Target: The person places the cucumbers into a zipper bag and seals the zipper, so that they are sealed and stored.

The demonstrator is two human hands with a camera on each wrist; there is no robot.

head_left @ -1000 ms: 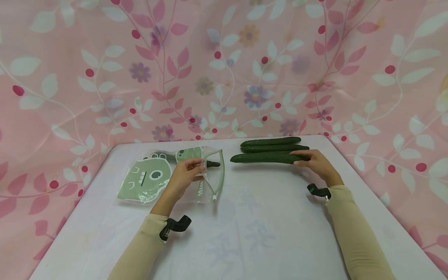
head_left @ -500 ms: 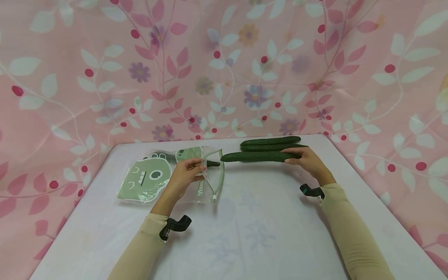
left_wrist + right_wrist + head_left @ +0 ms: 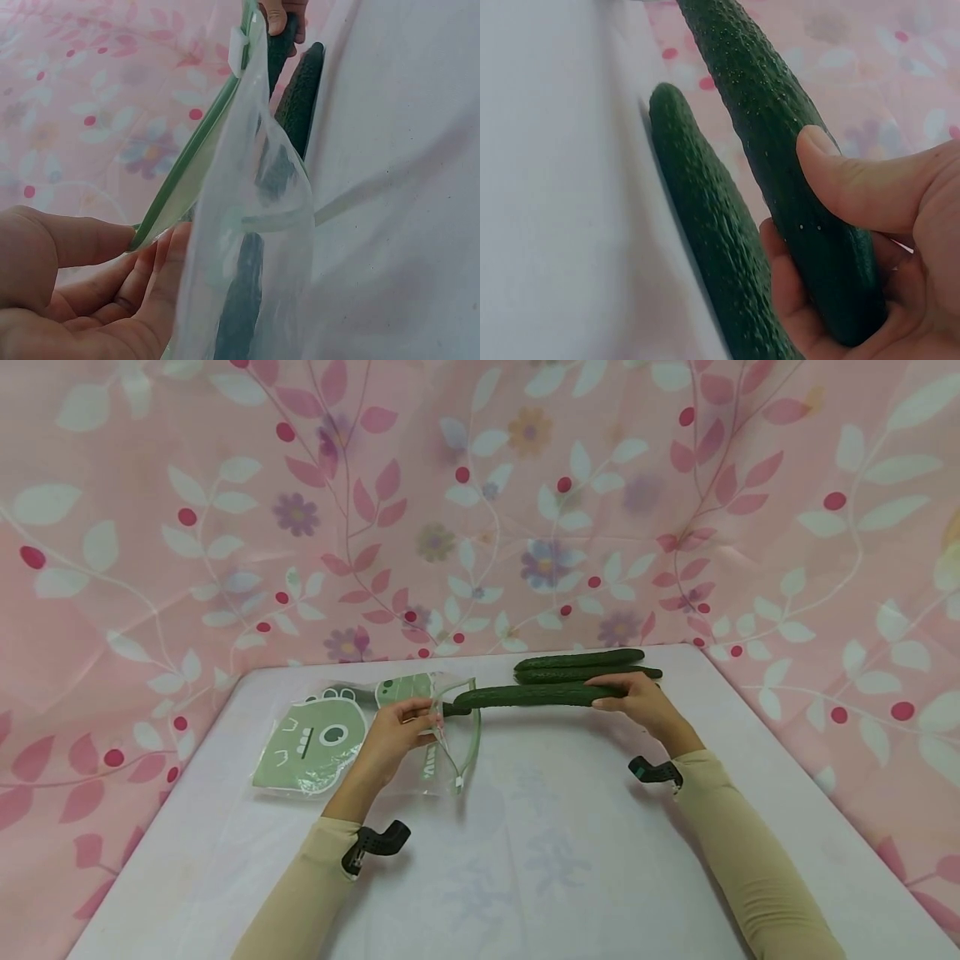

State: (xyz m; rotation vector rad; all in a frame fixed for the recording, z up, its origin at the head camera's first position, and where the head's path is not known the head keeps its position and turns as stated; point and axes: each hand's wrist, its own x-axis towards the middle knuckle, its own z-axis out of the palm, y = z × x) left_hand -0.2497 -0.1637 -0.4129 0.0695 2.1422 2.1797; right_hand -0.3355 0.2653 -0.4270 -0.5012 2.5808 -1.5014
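The rim of the clear zip bag (image 3: 429, 764) is being pinched by the left hand (image 3: 397, 739), and the held cucumber (image 3: 532, 695) is being gripped at its end away from the bag by the right hand (image 3: 637, 702). A clean entry is likely being favoured by a wide-held mouth and by the tip being steered above the bagged cucumber (image 3: 459, 711). At the bag's right side, the held cucumber is being aimed left, tip at the mouth, perhaps just within; its long axis is being held roughly square to the rim

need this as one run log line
left hand: holds bag open; right hand: holds cucumber, tip at opening; inside bag: another cucumber; table: two more cucumbers
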